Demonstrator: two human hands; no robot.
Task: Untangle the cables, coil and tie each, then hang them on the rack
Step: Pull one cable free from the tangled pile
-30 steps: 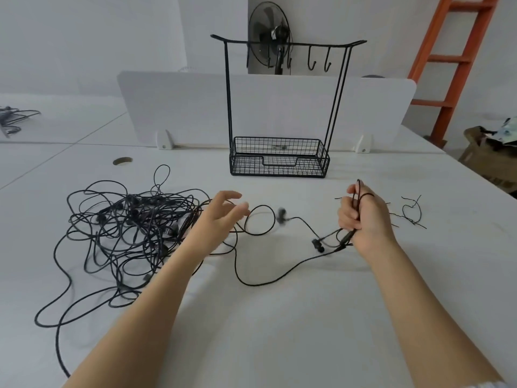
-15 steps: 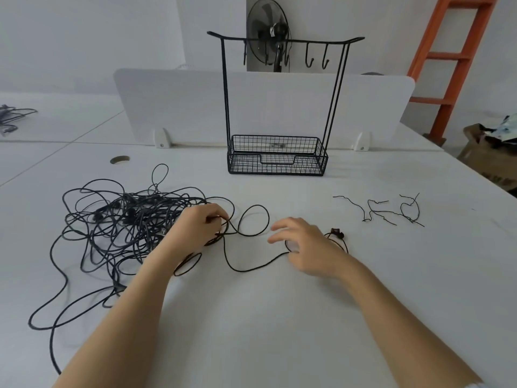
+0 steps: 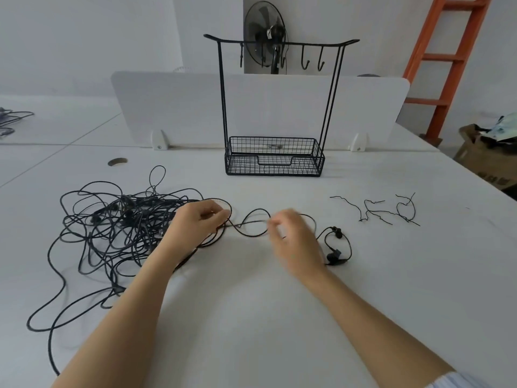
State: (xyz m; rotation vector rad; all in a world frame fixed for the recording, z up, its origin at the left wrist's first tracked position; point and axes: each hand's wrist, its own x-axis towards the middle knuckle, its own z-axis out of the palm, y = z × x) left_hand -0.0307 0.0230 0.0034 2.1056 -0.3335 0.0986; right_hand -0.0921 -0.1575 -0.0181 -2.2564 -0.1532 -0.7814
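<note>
A tangle of thin black cables lies on the white table at the left. One earphone cable snakes out of it to the right and ends in two earbuds. My left hand pinches this cable at the tangle's right edge. Blurred with motion, my right hand pinches the same strand a short way to the right, and the strand runs straight between the two hands. The black wire rack stands behind, its hooks bare.
Several black twist ties lie to the right of the earbuds. The rack's mesh basket sits in front of a white divider panel. A round cable hole is at the far left. An orange ladder and a cardboard box stand off the table's right side.
My right hand lowered the earbud end it held up, laid it on the table and moved left onto the strand. My left hand closed on the cable at the tangle's edge.
</note>
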